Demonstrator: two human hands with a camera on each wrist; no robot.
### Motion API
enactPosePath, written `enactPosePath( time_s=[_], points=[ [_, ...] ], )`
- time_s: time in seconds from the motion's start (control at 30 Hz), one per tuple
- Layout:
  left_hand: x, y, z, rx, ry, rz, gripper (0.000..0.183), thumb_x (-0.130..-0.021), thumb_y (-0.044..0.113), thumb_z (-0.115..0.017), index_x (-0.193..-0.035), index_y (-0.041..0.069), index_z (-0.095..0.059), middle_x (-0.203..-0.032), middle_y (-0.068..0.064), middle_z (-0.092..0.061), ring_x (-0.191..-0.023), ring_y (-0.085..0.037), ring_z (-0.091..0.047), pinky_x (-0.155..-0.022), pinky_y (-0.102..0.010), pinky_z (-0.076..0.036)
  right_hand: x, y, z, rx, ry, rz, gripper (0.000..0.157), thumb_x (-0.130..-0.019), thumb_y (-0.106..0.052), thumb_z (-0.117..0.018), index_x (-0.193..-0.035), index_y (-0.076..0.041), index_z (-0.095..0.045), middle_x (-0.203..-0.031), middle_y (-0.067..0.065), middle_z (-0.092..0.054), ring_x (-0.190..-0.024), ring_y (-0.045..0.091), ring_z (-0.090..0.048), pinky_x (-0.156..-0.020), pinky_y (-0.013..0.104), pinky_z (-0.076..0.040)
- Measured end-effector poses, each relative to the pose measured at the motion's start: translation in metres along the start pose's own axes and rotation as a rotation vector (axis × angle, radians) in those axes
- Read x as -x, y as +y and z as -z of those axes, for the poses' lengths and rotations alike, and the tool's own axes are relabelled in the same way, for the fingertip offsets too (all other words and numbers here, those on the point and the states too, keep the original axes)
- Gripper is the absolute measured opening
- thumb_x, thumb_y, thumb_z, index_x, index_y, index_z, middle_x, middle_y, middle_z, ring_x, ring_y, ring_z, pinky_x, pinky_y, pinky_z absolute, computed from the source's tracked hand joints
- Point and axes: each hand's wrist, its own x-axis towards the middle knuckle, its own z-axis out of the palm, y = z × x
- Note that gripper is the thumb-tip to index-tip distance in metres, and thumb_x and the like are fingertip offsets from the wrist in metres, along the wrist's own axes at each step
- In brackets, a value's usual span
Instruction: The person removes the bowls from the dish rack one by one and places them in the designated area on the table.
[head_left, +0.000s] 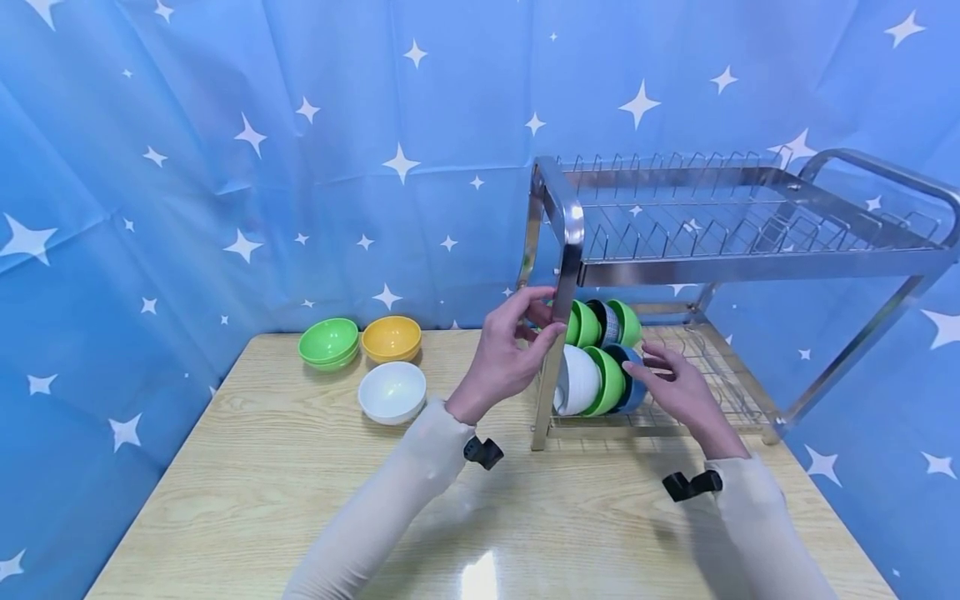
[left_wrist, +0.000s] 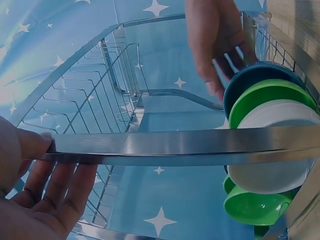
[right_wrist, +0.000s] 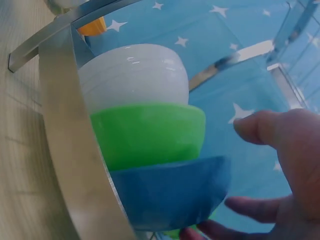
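Note:
At the left front post [left_wrist: 200,145] of a metal dish rack [head_left: 697,271], my left hand [head_left: 510,346] grips it between thumb and fingers. My right hand [head_left: 671,387] is beside a blue bowl [head_left: 633,387] on the lower shelf, fingers loosely bent. In the right wrist view its fingertips are right at the edge of the blue bowl [right_wrist: 170,192], while the thumb stands apart. Left of the blue bowl, a green bowl [right_wrist: 150,132] and a white bowl [right_wrist: 140,70] stand on edge in the same row, partly hidden by the post in the head view.
Behind that row stand several green bowls [head_left: 626,321] and a black patterned bowl [head_left: 604,321]. On the table's left side sit green bowls [head_left: 328,342], yellow-orange bowls [head_left: 392,339] and a white bowl [head_left: 392,392]. The rack's upper tier [head_left: 675,208] overhangs the lower shelf.

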Motion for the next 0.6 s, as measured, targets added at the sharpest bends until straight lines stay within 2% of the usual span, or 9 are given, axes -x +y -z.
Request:
enactPosePath(
  time_s=[0.13, 0.27, 0.4, 0.6],
  points=[
    [0.001, -0.002, -0.002, -0.002, 0.001, -0.01, 0.036, -0.098, 0.006, -0.067, -0.132, 0.002, -0.057, -0.097, -0.013, -0.069, -0.081, -0.02, -0.066, -0.065, -0.023, -0.058, -0.001, 0.007, 0.0, -0.037, -0.049, -0.087, 0.101, -0.094, -0.073, -0.052, -0.164, -0.009, -0.017, -0.161, 0.027, -0.034, -0.141, 0.047, -0.046, -0.114, 0.061, -0.042],
    [0.001, -0.004, -0.003, -0.011, -0.001, -0.018, 0.036, -0.099, 0.007, -0.066, -0.133, 0.002, -0.056, -0.096, -0.013, -0.069, -0.08, -0.019, -0.065, -0.065, -0.022, -0.057, -0.003, 0.011, -0.001, -0.102, -0.095, -0.157, 0.104, -0.094, -0.073, -0.052, -0.164, -0.005, -0.016, -0.164, 0.026, -0.029, -0.142, 0.045, -0.046, -0.119, 0.06, -0.037],
    [0.002, -0.006, -0.005, -0.018, -0.002, -0.019, 0.036, -0.099, 0.008, -0.066, -0.134, 0.003, -0.056, -0.096, -0.013, -0.069, -0.079, -0.019, -0.065, -0.066, -0.021, -0.057, -0.001, 0.015, -0.001, -0.128, -0.108, -0.169, 0.105, -0.093, -0.074, -0.053, -0.162, -0.002, -0.02, -0.164, 0.026, -0.031, -0.144, 0.043, -0.044, -0.12, 0.059, -0.036],
    [0.004, -0.007, -0.005, -0.022, 0.013, -0.019, 0.035, -0.099, 0.008, -0.066, -0.133, 0.003, -0.057, -0.094, -0.012, -0.068, -0.078, -0.018, -0.064, -0.065, -0.021, -0.056, -0.001, 0.018, -0.003, -0.155, -0.071, -0.176, 0.105, -0.091, -0.074, -0.057, -0.159, 0.0, -0.029, -0.16, 0.025, -0.038, -0.142, 0.041, -0.048, -0.119, 0.057, -0.038]
  ],
)
